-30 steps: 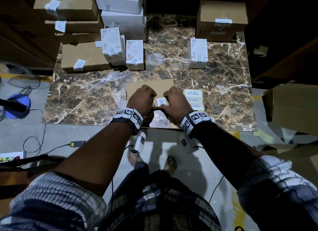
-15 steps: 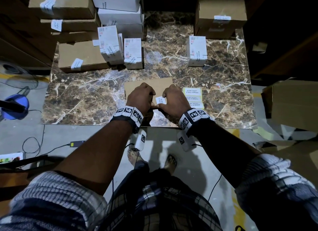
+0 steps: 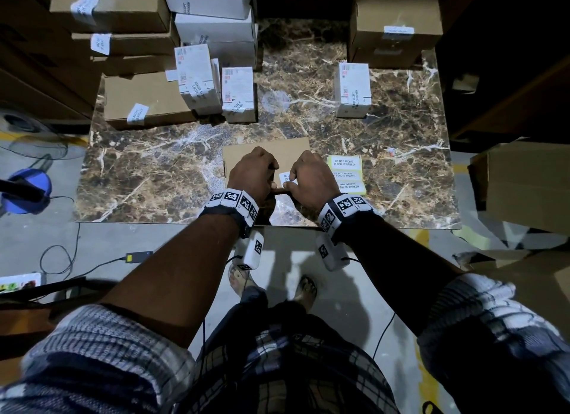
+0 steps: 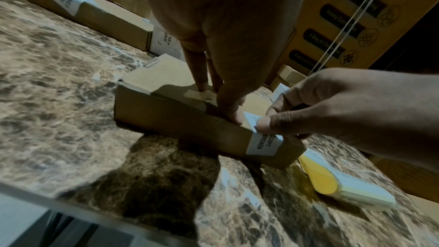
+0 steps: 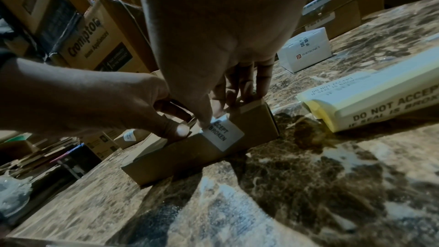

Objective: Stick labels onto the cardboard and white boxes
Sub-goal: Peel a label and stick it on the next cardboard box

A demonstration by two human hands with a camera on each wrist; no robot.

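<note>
- the flat cardboard box (image 3: 265, 154) lies on the marble table (image 3: 154, 173), toward the 6 o'clock edge, right in front of the person
- a white label (image 3: 288, 179) is folded over the box's near top edge, half on the top face, half down the front face, where "accept" and "broken" can be read
- the left hand (image 3: 253, 174) sits on the box top at about 9 o'clock of the label, fingers (image 4: 202, 74) pointing down onto the cardboard and thumb tip on the edge just beside the label; it presses, it grips nothing
- the right hand (image 3: 311, 179) is at 3 o'clock of the label, fingers bent down onto the box top, thumb (image 4: 263, 124) pressing the label at the fold
- the two thumbs nearly meet at the box's front edge
- a yellow-backed label sheet (image 3: 347, 174) lies flat on the table at 3 o'clock of the right hand, just beside the box
- labelled white boxes (image 3: 352, 89) and brown cartons (image 3: 145, 100) stand toward 12 o'clock, well apart from the hands
</note>
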